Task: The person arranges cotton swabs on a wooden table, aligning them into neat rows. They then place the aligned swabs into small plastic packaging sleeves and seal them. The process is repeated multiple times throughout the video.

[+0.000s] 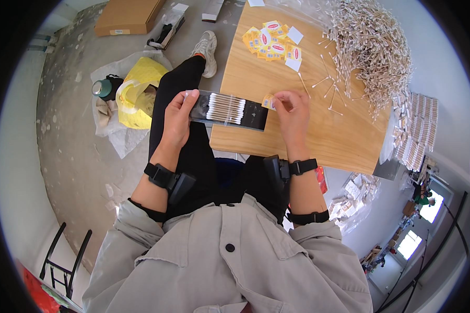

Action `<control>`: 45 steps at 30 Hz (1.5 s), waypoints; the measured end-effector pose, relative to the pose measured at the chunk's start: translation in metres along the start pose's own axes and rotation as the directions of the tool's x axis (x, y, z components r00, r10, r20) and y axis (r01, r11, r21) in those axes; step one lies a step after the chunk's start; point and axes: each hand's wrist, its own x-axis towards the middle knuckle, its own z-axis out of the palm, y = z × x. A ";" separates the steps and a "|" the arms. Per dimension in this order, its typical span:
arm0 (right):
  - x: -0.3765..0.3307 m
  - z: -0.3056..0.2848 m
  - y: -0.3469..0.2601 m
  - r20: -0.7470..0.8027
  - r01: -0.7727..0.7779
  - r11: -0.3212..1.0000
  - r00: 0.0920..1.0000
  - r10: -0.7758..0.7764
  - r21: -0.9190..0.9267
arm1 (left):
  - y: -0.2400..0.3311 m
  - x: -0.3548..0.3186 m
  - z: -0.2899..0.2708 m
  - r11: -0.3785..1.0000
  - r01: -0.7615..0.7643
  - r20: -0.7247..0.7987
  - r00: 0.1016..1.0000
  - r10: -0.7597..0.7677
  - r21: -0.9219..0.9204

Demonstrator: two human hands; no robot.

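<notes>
My left hand (180, 118) grips the left end of a long, flat clear plastic sleeve (256, 116), thumb on top. Inside lies a row of white-tipped cotton swabs (225, 108), side by side. Between the thumb and fingers of my right hand (293, 116) is a small yellow card (268, 101), held at the sleeve's right end; whether the two touch I cannot tell. The sleeve is over my lap and the near left edge of the wooden table (318, 138).
Yellow and white cards (273, 43) lie piled on the table. Loose swabs (329, 86) are scattered by a large heap of swabs (371, 47). Stacked swab bundles (419, 130) stand at the right. On the floor are a yellow bag (140, 94), a green-lidded bottle (100, 87) and a cardboard box (128, 15).
</notes>
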 end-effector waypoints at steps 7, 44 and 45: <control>-0.004 -0.007 -0.021 0.158 -0.370 0.847 0.929 0.335 0.383 | 0.002 -0.003 0.003 0.995 0.002 0.030 1.000 -0.005 0.101; -0.010 0.029 -0.062 0.379 -0.357 0.911 0.888 0.262 0.207 | 0.002 -0.004 0.006 0.983 0.007 0.064 0.998 -0.019 0.184; -0.010 0.030 -0.063 0.365 -0.343 0.920 0.894 0.258 0.191 | 0.002 -0.004 0.006 0.983 0.007 0.068 0.997 -0.020 0.182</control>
